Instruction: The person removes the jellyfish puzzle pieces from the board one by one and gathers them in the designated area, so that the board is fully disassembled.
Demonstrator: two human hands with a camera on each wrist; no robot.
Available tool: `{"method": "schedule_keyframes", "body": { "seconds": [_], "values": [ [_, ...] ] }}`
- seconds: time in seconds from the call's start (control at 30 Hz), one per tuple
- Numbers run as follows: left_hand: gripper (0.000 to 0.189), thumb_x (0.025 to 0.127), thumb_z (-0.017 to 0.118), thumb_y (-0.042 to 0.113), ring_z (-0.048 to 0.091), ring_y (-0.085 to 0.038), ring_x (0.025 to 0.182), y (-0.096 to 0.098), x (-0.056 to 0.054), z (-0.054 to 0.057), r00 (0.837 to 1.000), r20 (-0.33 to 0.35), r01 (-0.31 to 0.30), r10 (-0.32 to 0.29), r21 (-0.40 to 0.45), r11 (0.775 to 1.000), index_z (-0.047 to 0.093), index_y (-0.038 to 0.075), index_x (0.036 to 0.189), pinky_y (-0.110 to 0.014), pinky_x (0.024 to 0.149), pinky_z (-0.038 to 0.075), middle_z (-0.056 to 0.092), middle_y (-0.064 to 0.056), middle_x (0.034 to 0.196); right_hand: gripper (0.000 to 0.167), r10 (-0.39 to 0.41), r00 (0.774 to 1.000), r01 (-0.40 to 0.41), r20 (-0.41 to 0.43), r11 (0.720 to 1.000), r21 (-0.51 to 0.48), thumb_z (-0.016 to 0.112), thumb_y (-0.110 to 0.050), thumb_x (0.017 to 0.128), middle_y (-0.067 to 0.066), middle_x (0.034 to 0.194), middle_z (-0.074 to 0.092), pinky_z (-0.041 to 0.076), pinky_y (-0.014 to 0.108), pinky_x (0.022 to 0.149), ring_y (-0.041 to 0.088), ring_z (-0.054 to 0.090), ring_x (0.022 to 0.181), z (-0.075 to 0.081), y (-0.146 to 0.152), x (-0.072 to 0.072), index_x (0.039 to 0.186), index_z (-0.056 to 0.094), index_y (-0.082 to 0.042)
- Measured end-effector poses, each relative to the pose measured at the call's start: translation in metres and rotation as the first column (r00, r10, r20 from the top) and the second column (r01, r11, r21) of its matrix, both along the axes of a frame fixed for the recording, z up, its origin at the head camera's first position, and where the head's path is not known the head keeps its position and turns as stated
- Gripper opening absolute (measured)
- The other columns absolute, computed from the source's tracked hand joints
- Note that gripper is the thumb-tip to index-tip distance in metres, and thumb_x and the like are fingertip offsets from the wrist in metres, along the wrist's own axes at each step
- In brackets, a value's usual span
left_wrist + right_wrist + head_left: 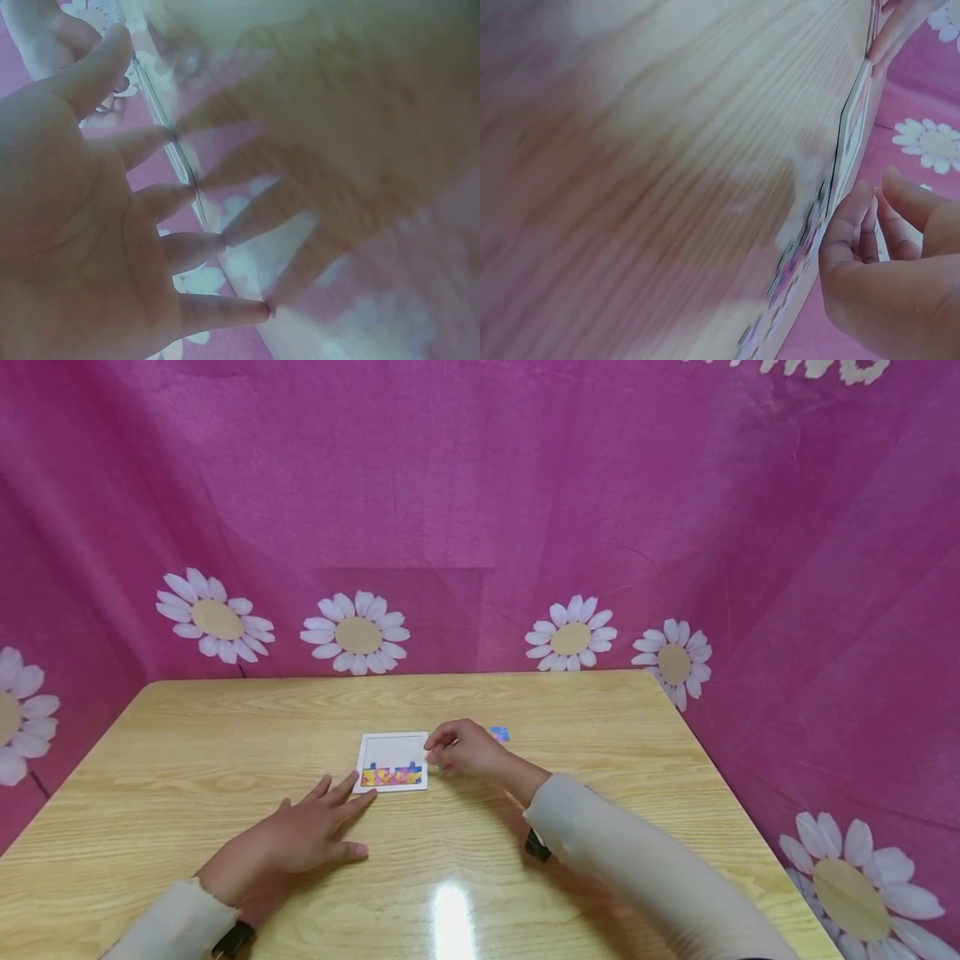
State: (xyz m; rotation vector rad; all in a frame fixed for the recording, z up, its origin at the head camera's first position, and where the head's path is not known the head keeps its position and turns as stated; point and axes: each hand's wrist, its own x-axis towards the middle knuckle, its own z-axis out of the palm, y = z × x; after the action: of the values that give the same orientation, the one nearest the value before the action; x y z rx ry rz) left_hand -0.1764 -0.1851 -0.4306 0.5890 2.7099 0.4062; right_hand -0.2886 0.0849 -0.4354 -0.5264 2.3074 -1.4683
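Observation:
A white square puzzle tray (393, 736) lies on the table, with colourful jigsaw pieces (392, 777) filling its lower part and a bare white area above. My left hand (311, 831) is spread flat, its fingertips at the tray's lower left corner. In the left wrist view the fingers of that hand (97, 217) are straight and apart. Beside the tray's right edge, my right hand (468, 750) has its fingers bent and thumb close to the forefinger. The right wrist view shows this hand (892, 277) too, but whether a piece sits between the fingertips is unclear.
A loose blue and pink puzzle piece (499, 734) lies just beyond the right hand, partly covered by it. The wooden table (225, 727) reaches back to a pink cloth (450, 485) printed with daisies. Glare shows near the table's front.

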Motion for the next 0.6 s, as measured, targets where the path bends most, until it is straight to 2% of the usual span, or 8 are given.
{"method": "schedule_keyframes", "body": {
  "seconds": [0.27,0.6],
  "values": [
    [0.083,0.093,0.064,0.063,0.018,-0.057,0.151,0.001,-0.001,0.002,1.0,-0.007,0.009,-0.009,-0.012,1.0,0.039,0.021,0.161,-0.091,0.095,0.019,0.023,-0.017,0.17,0.017,0.024,1.0,-0.024,-0.018,0.999,0.031,0.072,0.001,0.093,0.002,0.081,0.065,0.055,0.024,0.066,0.009,0.058,0.07,0.003,-0.028,0.007,0.108,0.072,0.008],
    [0.084,0.093,0.065,0.062,0.017,-0.057,0.151,0.002,0.001,0.003,1.0,-0.006,0.007,-0.007,-0.018,1.0,0.039,0.021,0.161,-0.091,0.095,0.019,0.022,-0.017,0.17,0.012,0.008,1.0,-0.008,-0.012,1.0,0.0,0.072,0.006,0.091,0.003,0.08,0.069,0.057,0.021,0.065,0.007,0.063,0.067,-0.007,-0.058,0.01,0.103,0.073,0.008]
  ]
}}
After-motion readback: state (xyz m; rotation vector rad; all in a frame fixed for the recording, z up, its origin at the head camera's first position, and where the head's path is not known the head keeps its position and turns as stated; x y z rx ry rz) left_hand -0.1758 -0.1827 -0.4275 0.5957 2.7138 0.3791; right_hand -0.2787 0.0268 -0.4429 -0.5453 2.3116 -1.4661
